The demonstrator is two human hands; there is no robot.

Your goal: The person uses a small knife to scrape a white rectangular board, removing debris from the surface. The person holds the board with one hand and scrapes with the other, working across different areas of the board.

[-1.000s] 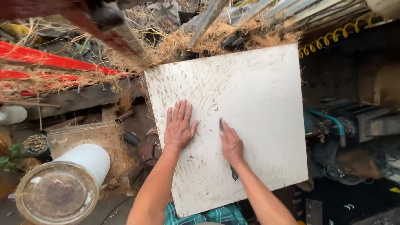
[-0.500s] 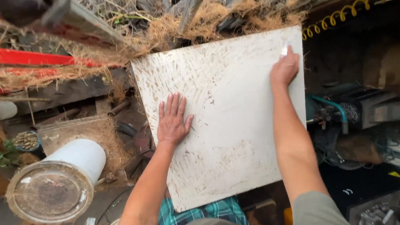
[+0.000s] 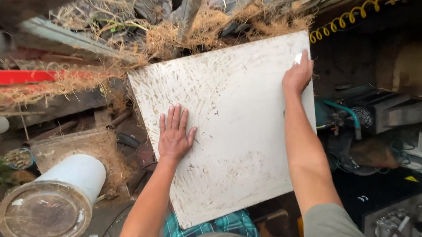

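Since 0.5 s back: little change. Right hand [image 3: 297,75] stays up at the board's upper-right corner, left hand [image 3: 173,136] still flat on the board; view has tilted a bit, board sits lower-centre in frame now. A full sec ago the right hand was down mid-board beside the left.

White board [image 3: 229,129]: big, flat, roughly square, scuffed w/ brown flecks and fibre marks. Fills centre of frame, tilted, near corner at bottom centre over person's plaid cloth [image 3: 225,224].

Left hand: palm down, fingers spread and straight, pressed on board's left-centre. Grips nothing.

Right hand: at upper right of board, fingers curled around a small white piece [image 3: 298,58], pinched at fingertips, tip touching board surface. What the piece is, can't tell.

Around: heap of dry brown fibre [image 3: 210,28] along top of frame, touching board's far edge. Red bar [image 3: 18,77] at left. White bucket [image 3: 73,174] lying on its side, lower left, w/ clear round lid [image 3: 43,211] toward camera. Yellow coiled cord [image 3: 348,20] upper right. Teal-hosed machine [image 3: 348,120] right of board.
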